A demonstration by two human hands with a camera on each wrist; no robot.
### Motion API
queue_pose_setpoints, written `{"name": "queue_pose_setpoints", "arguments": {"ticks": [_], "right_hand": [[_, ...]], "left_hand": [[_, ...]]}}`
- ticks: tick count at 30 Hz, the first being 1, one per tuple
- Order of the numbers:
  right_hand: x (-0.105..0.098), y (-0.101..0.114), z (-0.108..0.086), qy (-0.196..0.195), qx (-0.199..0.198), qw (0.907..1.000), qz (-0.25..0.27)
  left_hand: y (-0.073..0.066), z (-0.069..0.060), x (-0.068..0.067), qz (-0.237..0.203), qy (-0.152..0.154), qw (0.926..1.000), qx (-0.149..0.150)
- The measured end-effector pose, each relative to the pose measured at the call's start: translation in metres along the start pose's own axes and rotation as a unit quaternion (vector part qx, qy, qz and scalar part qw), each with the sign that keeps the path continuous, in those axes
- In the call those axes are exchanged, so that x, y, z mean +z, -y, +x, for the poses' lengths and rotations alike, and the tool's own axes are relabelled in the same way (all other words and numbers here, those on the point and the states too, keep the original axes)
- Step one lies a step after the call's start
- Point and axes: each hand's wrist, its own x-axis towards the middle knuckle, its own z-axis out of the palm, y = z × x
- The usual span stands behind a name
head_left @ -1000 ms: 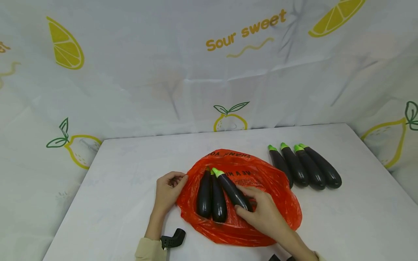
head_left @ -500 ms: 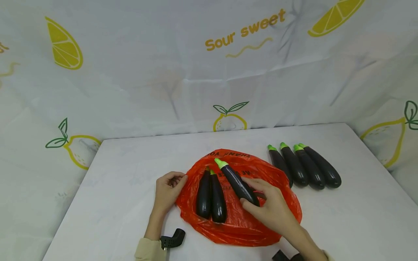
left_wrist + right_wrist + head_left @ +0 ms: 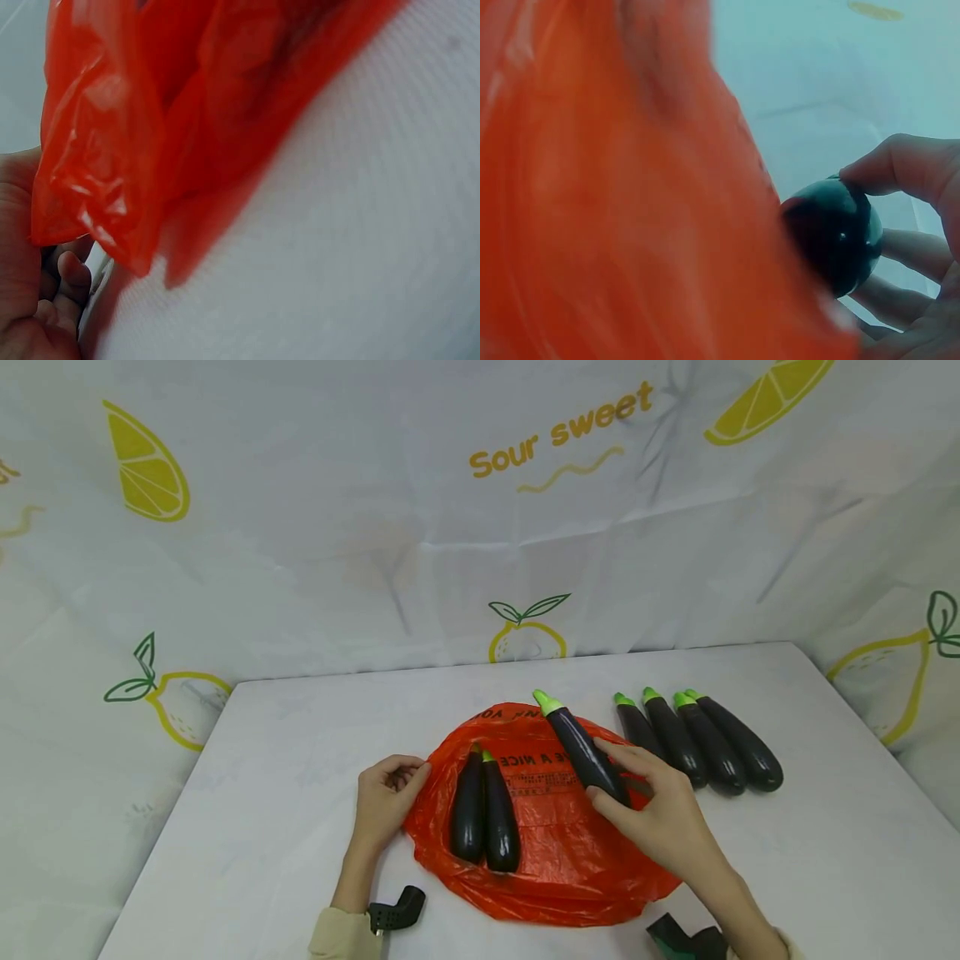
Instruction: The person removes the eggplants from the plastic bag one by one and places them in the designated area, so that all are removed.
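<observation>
A red plastic bag lies spread on the table, its printed inner side showing. Two dark eggplants rest side by side on its left part. My left hand pinches the bag's left edge, and the left wrist view shows the crumpled red film at the thumb and fingers. Over the bag's right part, my right hand grips a third eggplant near its thick end, its green cap pointing away to the upper left. The right wrist view shows that rounded end between thumb and fingers, partly behind the bag.
Several more eggplants lie in a row on the white table, right of the bag, caps toward the back. A white cloth backdrop with lemon prints hangs behind the table.
My right hand has lifted the eggplant from beside the other two and carried it right and toward the back. My left hand has stayed at the bag's edge.
</observation>
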Motion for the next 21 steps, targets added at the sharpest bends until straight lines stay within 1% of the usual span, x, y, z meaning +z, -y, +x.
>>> {"name": "queue_pose_setpoints", "arguments": {"ticks": [5, 13, 18, 21], "right_hand": [[-0.009, -0.004, 0.002, -0.03, -0.008, 0.9993, -0.021], [-0.024, -0.014, 0.005, -0.057, -0.012, 0.9978, -0.03], [-0.035, -0.021, 0.008, -0.084, -0.017, 0.9953, -0.044], [-0.042, -0.025, 0.008, -0.095, -0.017, 0.9945, -0.041]], "left_hand": [[-0.002, 0.0, 0.0, -0.002, -0.001, 1.0, -0.007], [-0.003, 0.0, 0.001, 0.0, -0.007, 0.9998, -0.017], [-0.002, 0.0, 0.001, -0.003, -0.005, 0.9999, -0.014], [-0.002, -0.001, 0.0, -0.006, -0.003, 0.9999, -0.009]]}}
